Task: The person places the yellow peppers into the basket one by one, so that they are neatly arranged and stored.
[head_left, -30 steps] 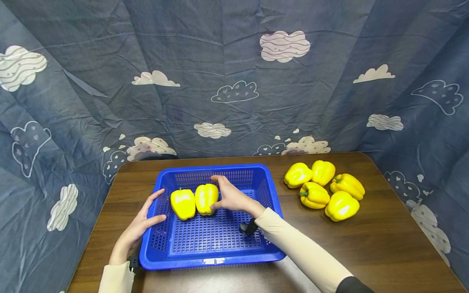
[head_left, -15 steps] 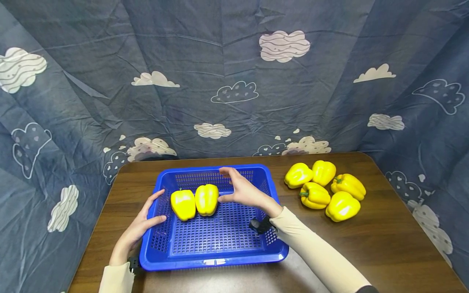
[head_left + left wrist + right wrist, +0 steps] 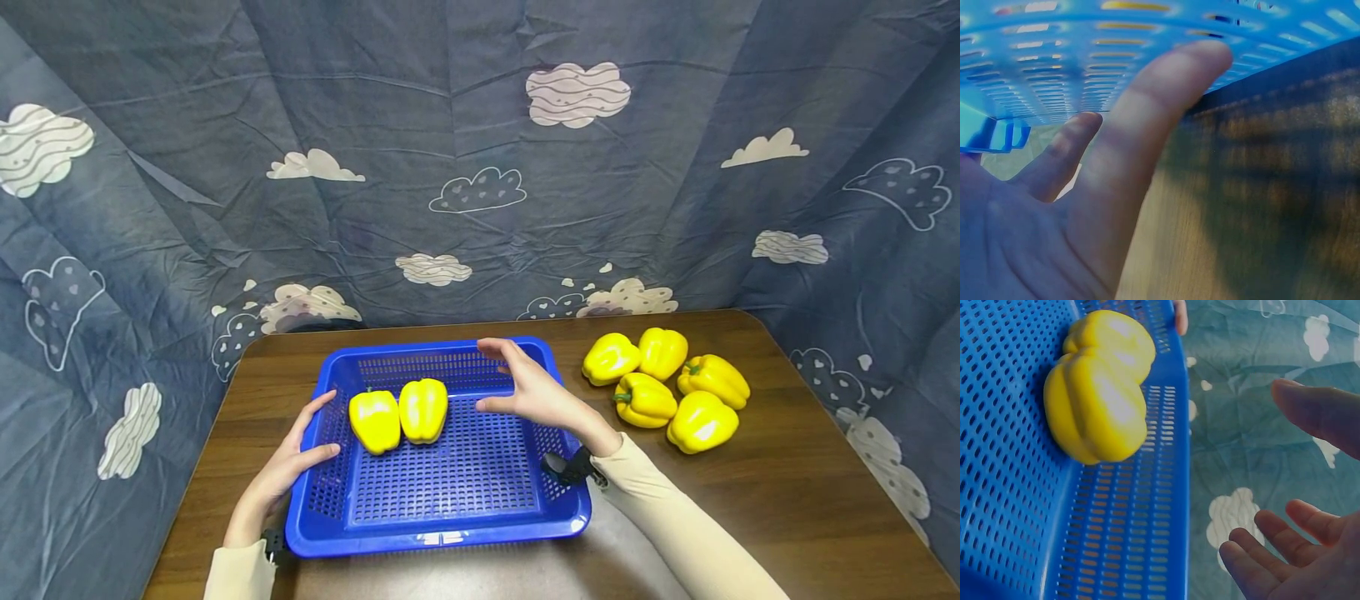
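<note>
Head view shows the right hand (image 3: 536,392) above the far right part of the blue basket (image 3: 450,527), fingers spread and released, holding nothing, apart from the two yellow peppers (image 3: 399,413) that lie side by side and touching in the far left part of the basket. The left hand (image 3: 281,467) rests with relaxed, straight fingers against the left wall of the basket, probably to keep it steady on the tabletop (image 3: 787,500). Five more peppers (image 3: 667,383) lie in a close group on the tabletop, right of the basket.
</note>
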The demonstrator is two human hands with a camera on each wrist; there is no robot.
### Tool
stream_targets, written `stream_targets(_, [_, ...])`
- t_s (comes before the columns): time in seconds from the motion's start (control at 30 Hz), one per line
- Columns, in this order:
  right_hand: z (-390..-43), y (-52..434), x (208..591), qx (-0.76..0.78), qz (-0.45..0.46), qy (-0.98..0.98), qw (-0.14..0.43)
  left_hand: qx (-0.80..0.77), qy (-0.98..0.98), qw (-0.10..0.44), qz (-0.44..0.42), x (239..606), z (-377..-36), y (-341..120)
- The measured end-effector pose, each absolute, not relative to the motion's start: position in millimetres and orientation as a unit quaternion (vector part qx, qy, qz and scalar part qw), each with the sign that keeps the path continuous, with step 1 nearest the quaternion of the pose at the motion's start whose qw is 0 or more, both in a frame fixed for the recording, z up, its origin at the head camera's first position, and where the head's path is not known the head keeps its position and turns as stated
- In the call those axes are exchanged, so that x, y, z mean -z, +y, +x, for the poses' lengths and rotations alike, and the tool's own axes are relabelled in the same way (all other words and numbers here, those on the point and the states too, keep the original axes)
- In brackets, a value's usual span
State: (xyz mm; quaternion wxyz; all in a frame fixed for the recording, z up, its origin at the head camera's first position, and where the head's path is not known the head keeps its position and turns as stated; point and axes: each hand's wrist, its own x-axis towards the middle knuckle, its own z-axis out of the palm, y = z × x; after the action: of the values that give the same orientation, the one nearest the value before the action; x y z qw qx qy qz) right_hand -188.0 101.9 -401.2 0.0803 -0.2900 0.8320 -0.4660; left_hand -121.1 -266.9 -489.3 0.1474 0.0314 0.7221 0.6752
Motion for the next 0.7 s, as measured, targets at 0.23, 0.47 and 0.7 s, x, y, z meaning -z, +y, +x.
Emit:
stream_targets(0.23, [-180.5, 122.6, 398.9, 0.474, -0.271, 0.834, 0.073, -0.672, 0.724, 0.151, 0.034, 487.5, -120.0, -266.6])
stream_targets(0.47, [-171.0, 146.9, 399.7, 0.481, -0.26, 0.836, 0.057, -0.671, 0.725, 0.154, 0.036, 486.4, -119.0, -267.0])
stream_targets(0.7, [-160.3, 180.1, 401.5, 0.496, -0.224, 0.837, 0.057, -0.677, 0.719, 0.154, 0.035, 490.1, -121.4, -267.5])
